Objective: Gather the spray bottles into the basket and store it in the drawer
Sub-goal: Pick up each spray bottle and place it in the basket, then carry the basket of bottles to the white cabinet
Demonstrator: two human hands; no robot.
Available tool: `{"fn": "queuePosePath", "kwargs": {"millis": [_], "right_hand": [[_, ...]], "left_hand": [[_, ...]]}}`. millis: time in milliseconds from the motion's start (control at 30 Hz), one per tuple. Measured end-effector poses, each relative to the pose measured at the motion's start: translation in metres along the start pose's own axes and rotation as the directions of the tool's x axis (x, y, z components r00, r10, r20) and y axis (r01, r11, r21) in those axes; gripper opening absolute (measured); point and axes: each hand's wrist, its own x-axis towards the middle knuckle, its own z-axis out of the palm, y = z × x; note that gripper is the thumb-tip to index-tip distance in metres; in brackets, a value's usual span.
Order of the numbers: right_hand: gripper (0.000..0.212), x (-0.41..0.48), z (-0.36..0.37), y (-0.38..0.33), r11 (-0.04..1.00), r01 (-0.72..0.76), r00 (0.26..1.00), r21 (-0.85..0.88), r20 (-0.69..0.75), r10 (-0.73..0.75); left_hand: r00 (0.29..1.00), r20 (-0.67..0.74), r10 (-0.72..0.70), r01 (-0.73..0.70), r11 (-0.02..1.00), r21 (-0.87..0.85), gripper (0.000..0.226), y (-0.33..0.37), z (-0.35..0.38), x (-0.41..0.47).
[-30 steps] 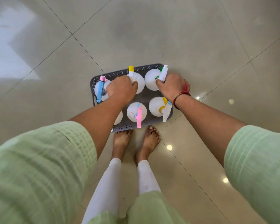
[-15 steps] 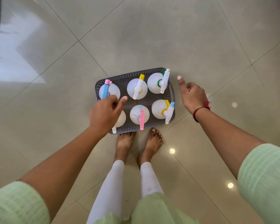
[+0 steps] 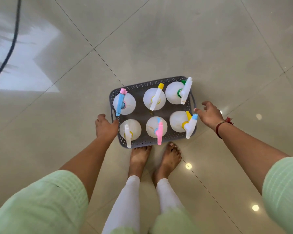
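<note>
Grey perforated basket (image 3: pixel 137 86) on the tiled floor (image 3: pixel 159 39), just ahead of bare feet (image 3: pixel 156 157), holding six white spray bottles (image 3: pixel 156 100) upright in two rows. Left hand (image 3: pixel 105 127) at the basket's left edge, fingers (image 3: pixel 115 122) loosely curled, touching the rim, gripping nothing. Right hand (image 3: pixel 208 114) near the right handle, fingers spread, empty.

Sleeves (image 3: pixel 41 205): pale green, woven check texture, ending near the elbows
Right wrist: red thread band (image 3: pixel 221 127), tassel trailing
Legs: white leggings (image 3: pixel 125 205), ankle length
Feet (image 3: pixel 139 157): bare
</note>
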Motion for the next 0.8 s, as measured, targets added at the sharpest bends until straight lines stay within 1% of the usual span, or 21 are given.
{"fn": "queuePosePath", "kwargs": {"millis": [100,167,267,433,533,633,800], "right_hand": [[0.062,0.019,0.012,0.005,1.0,-0.03,0.996,-0.005,0.08,0.03],[0.061,0.033,0.019,0.007,0.999,-0.032,0.992,0.015,0.12,0.03],[0.05,0.05,0.026,0.005,1.0,-0.002,0.991,0.016,0.135,0.0],[0.029,0.07,0.033,0.003,0.983,0.085,0.988,-0.164,0.145,-0.061],[0.028,0.069,0.032,0.001,0.981,0.081,0.987,-0.177,0.151,-0.054],[0.029,0.06,0.028,-0.001,0.977,0.07,0.991,-0.201,0.122,-0.046],[0.026,0.032,0.015,0.0,0.983,0.058,0.992,-0.174,0.119,-0.038]], "left_hand": [[0.995,0.049,-0.088,0.09,0.995,-0.032,0.054,0.0,0.018,0.02],[0.991,0.074,-0.115,0.117,0.993,-0.025,0.047,-0.003,0.029,0.031],[0.984,0.12,-0.133,0.138,0.99,-0.038,0.04,-0.01,0.039,0.046],[0.99,0.078,-0.118,0.117,0.993,0.011,0.031,-0.016,0.041,0.058],[0.99,0.083,-0.112,0.108,0.993,0.049,0.029,-0.014,0.039,0.055],[0.99,0.064,-0.125,0.119,0.989,0.084,0.031,-0.012,0.035,0.044],[0.988,0.073,-0.134,0.124,0.983,0.133,0.031,-0.009,0.018,0.02]]}}
